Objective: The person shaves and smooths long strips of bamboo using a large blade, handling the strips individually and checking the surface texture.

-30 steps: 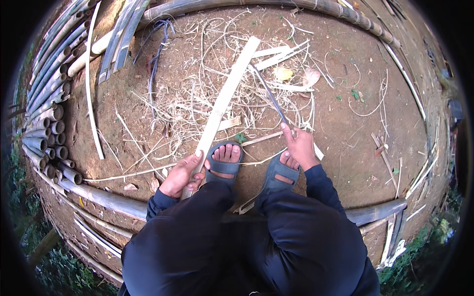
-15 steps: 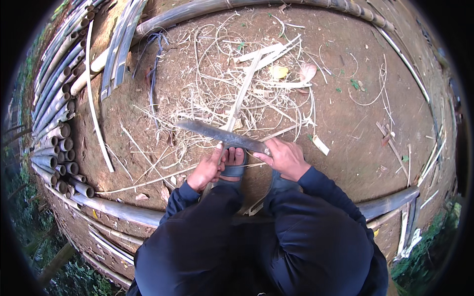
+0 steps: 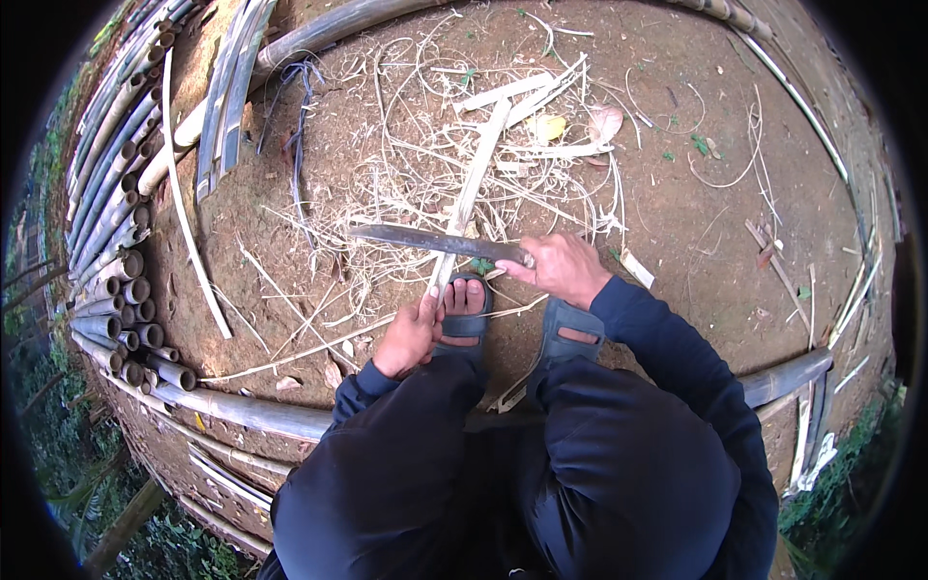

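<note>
Over the messy pile of shavings (image 3: 387,193) slants a long pale strip (image 3: 476,179), crossed by a dark knife (image 3: 430,239), the right hand (image 3: 570,269) squeezing the knife's end beside the pile, the left hand (image 3: 408,338) pinching the strip below the pile.

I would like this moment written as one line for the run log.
left hand: holds pale strip | right hand: grips knife | knife: crosses over strip, contact unclear | ground: shavings, yellow leaf

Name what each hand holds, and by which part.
Left hand: the pale strip, toward its near end. Right hand: the knife, by its handle end.
</note>
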Demonstrator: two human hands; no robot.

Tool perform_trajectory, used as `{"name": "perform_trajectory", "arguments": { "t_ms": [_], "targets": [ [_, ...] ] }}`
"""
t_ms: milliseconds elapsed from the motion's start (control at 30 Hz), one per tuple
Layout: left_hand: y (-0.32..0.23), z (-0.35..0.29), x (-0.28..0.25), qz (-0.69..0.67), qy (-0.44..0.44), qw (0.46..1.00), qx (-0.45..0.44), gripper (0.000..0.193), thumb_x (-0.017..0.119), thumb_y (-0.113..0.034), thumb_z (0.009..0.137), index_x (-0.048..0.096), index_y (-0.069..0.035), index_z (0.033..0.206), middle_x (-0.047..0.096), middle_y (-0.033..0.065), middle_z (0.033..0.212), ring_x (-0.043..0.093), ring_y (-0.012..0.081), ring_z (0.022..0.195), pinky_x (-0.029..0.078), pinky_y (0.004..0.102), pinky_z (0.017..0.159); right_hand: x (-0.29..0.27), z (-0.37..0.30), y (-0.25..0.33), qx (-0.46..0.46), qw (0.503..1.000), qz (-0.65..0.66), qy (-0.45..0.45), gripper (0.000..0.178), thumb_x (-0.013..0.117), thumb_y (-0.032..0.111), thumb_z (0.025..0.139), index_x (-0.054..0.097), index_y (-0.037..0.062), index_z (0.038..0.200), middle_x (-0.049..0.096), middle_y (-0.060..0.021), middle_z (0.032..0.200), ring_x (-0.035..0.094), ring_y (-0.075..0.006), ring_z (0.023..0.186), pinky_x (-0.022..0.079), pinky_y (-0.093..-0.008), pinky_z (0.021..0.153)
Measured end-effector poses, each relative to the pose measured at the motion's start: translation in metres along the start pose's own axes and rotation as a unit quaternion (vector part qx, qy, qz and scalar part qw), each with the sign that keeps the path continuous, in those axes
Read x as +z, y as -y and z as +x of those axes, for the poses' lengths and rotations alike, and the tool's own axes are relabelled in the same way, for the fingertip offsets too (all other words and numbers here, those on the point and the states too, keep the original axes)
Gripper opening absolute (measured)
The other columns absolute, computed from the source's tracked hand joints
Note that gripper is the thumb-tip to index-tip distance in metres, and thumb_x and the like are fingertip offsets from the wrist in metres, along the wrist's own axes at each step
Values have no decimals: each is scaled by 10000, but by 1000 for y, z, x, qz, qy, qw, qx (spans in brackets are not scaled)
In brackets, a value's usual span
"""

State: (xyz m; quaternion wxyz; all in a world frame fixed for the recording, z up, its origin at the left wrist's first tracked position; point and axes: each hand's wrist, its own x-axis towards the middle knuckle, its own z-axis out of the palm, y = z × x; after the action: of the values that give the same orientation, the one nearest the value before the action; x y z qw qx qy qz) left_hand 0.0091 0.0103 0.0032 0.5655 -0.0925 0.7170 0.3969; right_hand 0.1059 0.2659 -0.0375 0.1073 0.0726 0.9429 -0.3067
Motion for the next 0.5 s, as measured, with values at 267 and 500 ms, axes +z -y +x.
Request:
{"name": "perform_trajectory", "arguments": {
  "t_ms": [267, 500],
  "targets": [
    [-4, -7, -4, 13, -4, 1000, -7, 526, 397, -543, 1018, 516, -50, 879, 422, -10, 579, 362, 77, 421, 306, 258, 373, 5, -6, 13, 12, 1000, -17, -24, 584, 561, 600, 906, 655, 31, 817, 611, -167, 558, 656, -358, 547, 528, -456, 507],
    [-10, -8, 0, 43, -11, 999, 5, 538, 382, -528, 1027, 526, -32, 876, 423, -5, 567, 374, 79, 414, 321, 263, 369, 3, 7, -8, 61, 997, 2, -42, 608, 494, 601, 946, 670, 37, 803, 622, -141, 574, 650, -303, 501, 529, -412, 479]
  ]
}}
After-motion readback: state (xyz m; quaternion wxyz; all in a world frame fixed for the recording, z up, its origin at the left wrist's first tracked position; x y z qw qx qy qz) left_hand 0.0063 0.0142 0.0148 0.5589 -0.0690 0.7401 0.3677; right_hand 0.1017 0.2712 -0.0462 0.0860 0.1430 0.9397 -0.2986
